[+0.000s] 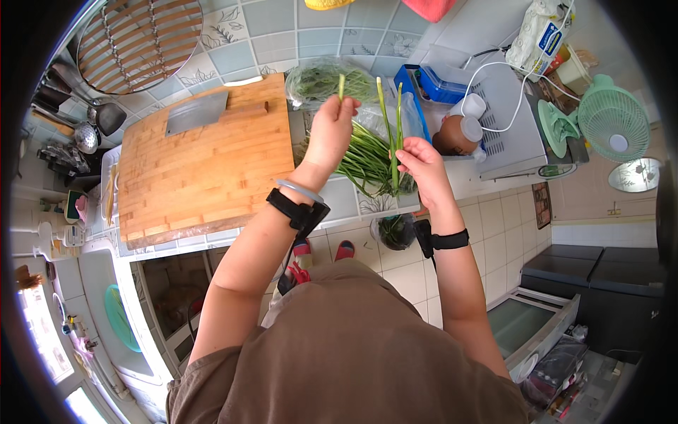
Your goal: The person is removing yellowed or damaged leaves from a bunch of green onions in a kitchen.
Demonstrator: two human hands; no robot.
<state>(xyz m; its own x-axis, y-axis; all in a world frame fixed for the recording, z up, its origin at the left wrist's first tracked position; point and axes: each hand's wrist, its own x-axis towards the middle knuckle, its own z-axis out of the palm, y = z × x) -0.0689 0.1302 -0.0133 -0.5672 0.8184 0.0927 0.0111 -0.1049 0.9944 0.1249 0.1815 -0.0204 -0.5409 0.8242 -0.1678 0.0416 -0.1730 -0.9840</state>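
Observation:
Over the tiled counter, my left hand (pixel 332 130) pinches a short pale-green stalk piece (pixel 341 85) between thumb and fingers, its end pointing up. To its right, my right hand (pixel 424 167) grips a few long leafy green stalks (pixel 399 114) that look like scallions or garlic chives. They stand nearly upright, pale ends at the top. Between and below the hands lies a heap of the same greens (pixel 365 161), partly on clear plastic. Behind it sits a clear plastic bag of feathery greens (pixel 333 85). My left fingertips partly hide the short piece.
A wooden cutting board (pixel 212 169) lies left of my hands, with a cleaver (pixel 196 112) on it. A blue bin (pixel 410 79), a brown jar (pixel 456 137) and a green fan (pixel 612 122) stand right. A lined waste bin (pixel 396 232) is on the floor below.

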